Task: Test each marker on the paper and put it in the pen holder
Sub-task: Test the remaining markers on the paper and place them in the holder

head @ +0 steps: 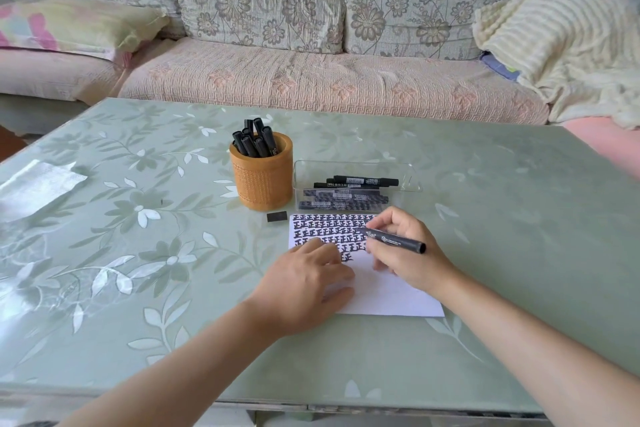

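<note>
Pen holder (262, 177) left of tray (356, 180)

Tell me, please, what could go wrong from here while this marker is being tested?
The left hand rests on the paper over inked rows, so it may smudge them. The marker in the right hand points at already written rows, so a new stroke could be hard to judge. The pen holder looks crowded.

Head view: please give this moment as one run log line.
step: testing | right hand: holds marker, tip over paper | left hand: rests on paper | pen holder: several markers inside | tray: more markers
</note>
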